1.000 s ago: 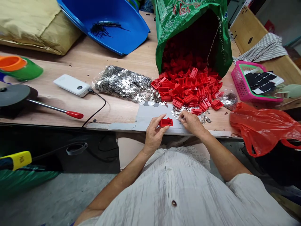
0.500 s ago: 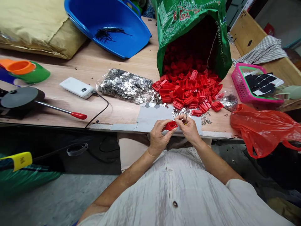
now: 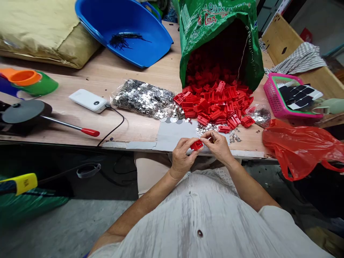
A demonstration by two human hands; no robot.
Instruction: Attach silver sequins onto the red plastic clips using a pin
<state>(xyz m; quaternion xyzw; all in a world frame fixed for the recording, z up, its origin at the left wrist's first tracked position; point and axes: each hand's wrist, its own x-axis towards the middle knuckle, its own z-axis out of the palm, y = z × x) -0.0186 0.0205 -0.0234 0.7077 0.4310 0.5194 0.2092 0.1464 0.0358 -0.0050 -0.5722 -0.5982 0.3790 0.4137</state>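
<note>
Between the thumb and fingers of my left hand (image 3: 183,157) is a small red plastic housing (image 3: 197,145), its hollow side facing up. My right hand (image 3: 217,147) is closed in a pinch at the housing's upper right corner; whatever its fingertips hold is too small to make out. Both hands are at the table's front edge, over a grey sheet (image 3: 172,135). Just beyond them lies a heap of similar red housings (image 3: 215,104), with small silver metal pieces (image 3: 206,128) scattered in front of it.
A green sack (image 3: 185,46) lies open behind the heap. To the left are a clear bag of metal pieces (image 3: 145,96), a white power bank (image 3: 88,101), a blue scoop (image 3: 139,46) and a red-handled lever (image 3: 90,132). On the right are a pink basket (image 3: 274,95) and a red plastic bag (image 3: 301,147).
The red housing has been tilted and turned slightly within my left hand. My right fingertips have come in closer, against its corner. Things on the table stay as they were.
</note>
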